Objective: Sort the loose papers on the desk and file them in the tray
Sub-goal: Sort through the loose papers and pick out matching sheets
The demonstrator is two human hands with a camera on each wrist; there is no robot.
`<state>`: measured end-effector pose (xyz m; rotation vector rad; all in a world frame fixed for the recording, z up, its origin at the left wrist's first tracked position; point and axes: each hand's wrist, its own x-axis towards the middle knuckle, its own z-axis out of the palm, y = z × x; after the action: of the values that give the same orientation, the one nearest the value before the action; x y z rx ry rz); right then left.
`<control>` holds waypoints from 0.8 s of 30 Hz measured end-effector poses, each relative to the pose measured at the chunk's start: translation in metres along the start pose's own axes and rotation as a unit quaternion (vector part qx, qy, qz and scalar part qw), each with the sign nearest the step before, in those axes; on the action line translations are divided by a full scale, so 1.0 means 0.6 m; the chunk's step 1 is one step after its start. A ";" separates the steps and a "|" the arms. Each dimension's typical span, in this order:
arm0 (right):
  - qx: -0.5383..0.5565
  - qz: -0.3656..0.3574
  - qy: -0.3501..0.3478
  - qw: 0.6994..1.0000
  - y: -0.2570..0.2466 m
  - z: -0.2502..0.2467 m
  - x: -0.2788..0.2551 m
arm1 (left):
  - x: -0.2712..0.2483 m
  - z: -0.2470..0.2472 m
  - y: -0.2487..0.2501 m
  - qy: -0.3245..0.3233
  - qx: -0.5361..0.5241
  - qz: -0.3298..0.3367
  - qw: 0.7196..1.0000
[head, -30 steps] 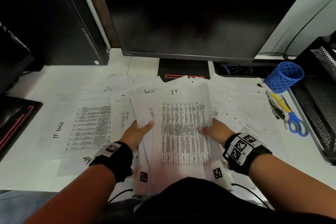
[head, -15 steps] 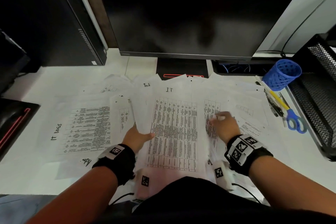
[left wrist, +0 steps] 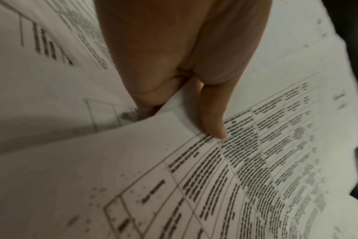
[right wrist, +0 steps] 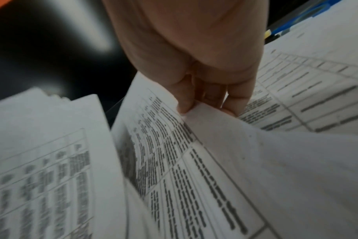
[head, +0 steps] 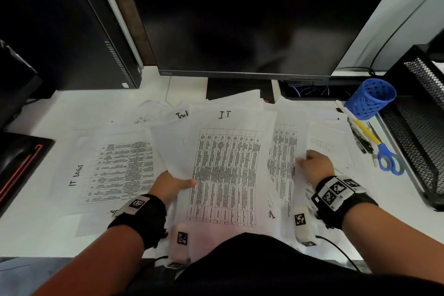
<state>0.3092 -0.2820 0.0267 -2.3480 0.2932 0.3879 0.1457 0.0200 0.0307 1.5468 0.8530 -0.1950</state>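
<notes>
Papers, white printed sheets with black tables (head: 223,173), lie fanned over your white surface (head: 43,230) below the black monitor (head: 240,19) in the head view. Your left hand (left wrist: 186,67) pinches the "IT" sheet's edge under its thumb. Your right hand (right wrist: 196,53) has its fingers (right wrist: 184,100) curled, nipping another sheet's corner.

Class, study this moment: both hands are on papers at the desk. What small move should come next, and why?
Probably the right hand lays its pinched sheet onto the stack marked IT that the left hand grips. Both show similar printed tables, and the mesh tray at the right awaits sorted papers.
</notes>
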 end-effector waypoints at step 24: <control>0.152 -0.137 0.018 0.979 -0.048 -0.113 -0.015 | -0.023 -0.010 0.040 -0.104 -0.055 0.056 0.991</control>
<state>0.3231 -0.3079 0.0950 -2.0591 0.0374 0.1534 0.1487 0.0220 0.0588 1.4381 0.6017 -0.2211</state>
